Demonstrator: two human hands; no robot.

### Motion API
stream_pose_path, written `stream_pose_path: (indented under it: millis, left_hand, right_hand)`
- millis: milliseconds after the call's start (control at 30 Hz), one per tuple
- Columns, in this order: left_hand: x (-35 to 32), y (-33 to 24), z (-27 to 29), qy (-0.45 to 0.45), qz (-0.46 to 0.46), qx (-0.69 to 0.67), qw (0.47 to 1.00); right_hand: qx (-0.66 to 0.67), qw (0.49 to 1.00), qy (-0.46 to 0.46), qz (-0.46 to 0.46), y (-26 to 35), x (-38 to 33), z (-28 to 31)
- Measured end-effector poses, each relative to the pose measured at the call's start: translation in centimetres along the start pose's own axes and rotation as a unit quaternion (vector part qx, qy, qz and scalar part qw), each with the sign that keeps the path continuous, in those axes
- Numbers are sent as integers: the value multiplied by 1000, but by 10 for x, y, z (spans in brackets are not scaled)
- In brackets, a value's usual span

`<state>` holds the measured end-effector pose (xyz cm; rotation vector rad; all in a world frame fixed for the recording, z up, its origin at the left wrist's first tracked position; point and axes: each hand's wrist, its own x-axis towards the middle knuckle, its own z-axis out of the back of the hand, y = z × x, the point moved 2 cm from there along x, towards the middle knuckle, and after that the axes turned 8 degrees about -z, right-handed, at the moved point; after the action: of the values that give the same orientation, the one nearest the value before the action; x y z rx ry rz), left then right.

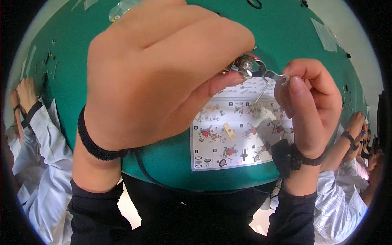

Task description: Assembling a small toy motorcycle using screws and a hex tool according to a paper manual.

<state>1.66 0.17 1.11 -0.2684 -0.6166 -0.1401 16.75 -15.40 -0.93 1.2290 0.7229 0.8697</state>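
My left hand (163,77) is closed on a small metal model assembly (247,64) with silver bolts and a bit of red, pinched between thumb and fingers. Much of the assembly is hidden behind that hand. Between thumb and fingertips my right hand (312,98) grips the outer end of a flat silver wrench (269,73). The wrench's other end meets the assembly near a bolt. A thin bent rod that looks like a hex key (262,92) slants down below the wrench; what holds it is not clear. Beneath the hands lies a printed instruction sheet (265,163) with pictures of a small vehicle.
A cream strip with holes (229,131) rests on the sheet. On the green table (286,24) are a black ring (254,4), a clear bag (122,9) and small parts. Co-workers' hands (27,92) show at both sides. A dark cable (143,165) runs between my wrists.
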Motion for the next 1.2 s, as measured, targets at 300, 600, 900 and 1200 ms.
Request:
stream_pose_path:
  millis: [300,600,900,1200]
  left_hand:
    - [4,-2,-2,0,-64,47,997]
    - [1,-6,-9,-16,-40,25,999]
    - [-1,-4,-13,-24,-2,1,1000]
    - [-1,-7,-21,-24,-16,1,1000]
  right_hand:
    - [13,999,-5,51,-7,2,4]
    - [37,998,34,29,-9,5,6]
    - [133,982,92,-97,-10,0,10]
    - [255,942,216,5,-23,11,18]
